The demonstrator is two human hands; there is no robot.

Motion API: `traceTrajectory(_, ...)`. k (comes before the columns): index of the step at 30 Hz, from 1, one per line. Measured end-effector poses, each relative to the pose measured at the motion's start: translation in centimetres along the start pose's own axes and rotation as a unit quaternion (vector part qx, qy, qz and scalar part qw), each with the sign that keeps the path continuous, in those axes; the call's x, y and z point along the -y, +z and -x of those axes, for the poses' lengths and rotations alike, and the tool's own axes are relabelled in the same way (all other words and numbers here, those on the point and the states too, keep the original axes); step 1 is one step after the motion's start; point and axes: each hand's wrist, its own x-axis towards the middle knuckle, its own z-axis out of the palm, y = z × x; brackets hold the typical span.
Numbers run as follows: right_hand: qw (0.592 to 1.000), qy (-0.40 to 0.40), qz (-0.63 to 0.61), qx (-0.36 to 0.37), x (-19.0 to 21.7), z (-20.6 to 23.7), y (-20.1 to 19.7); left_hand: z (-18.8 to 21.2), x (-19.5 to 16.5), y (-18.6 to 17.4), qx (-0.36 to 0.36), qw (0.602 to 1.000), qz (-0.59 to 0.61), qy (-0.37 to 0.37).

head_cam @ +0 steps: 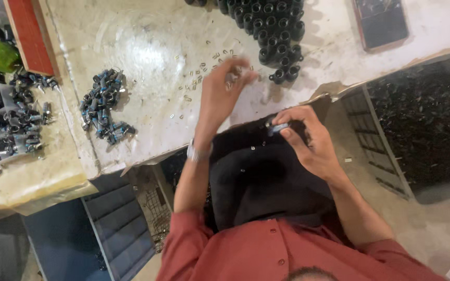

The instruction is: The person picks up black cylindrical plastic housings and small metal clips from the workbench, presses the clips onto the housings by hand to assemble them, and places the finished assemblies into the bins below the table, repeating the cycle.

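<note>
Both hands work over the near edge of the table. From the head camera, the left hand is raised above the worn pale tabletop, motion-blurred, its fingertips pinched together among a scatter of tiny metal clips; whether a clip is actually caught between them I cannot tell. At about 4 o'clock from it, the right hand is curled closed, thumb and forefinger gripping a small blue-and-black cylindrical part above a black cloth spread over the lap. A watch or bracelet sits on the left wrist, and red sleeves cover the arms near the bottom. At 9 o'clock from the left hand lies a heap of similar blue-and-black parts, well apart from it. At 1 o'clock from the left hand stands a packed cluster of upright black caps. Toward 2 o'clock, near the top edge, lies a dark phone. At 3 o'clock from the right hand, a cardboard box holds a mass of small black pieces. Far out at 9 o'clock, a grey tray holds more parts beside a red-edged board.
</note>
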Motion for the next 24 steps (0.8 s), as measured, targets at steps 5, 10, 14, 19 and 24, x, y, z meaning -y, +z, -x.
traceTrajectory(5,0.991,-0.044,-0.114,-0.060,0.8,0.3,-0.5,-2.6,-0.7,3.4,-0.080,0.979,-0.145,0.121)
traceTrajectory(10,0.963,0.025,-0.256,-0.078,-0.2,0.5,0.6,2.4,-2.6,2.6,-0.098,0.985,-0.012,0.141)
traceTrajectory(14,0.953,0.150,-0.262,-0.019,-2.1,1.0,1.1,9.5,-2.3,1.6,-0.051,0.989,0.102,0.089)
traceTrajectory(19,0.968,0.164,-0.190,0.032,-2.5,1.2,3.8,13.5,-0.1,-0.1,-0.025,0.994,0.091,0.061)
traceTrajectory(24,0.937,-0.109,0.278,0.184,-0.9,-1.0,5.1,14.4,1.5,-1.1,0.036,0.997,-0.008,0.068)
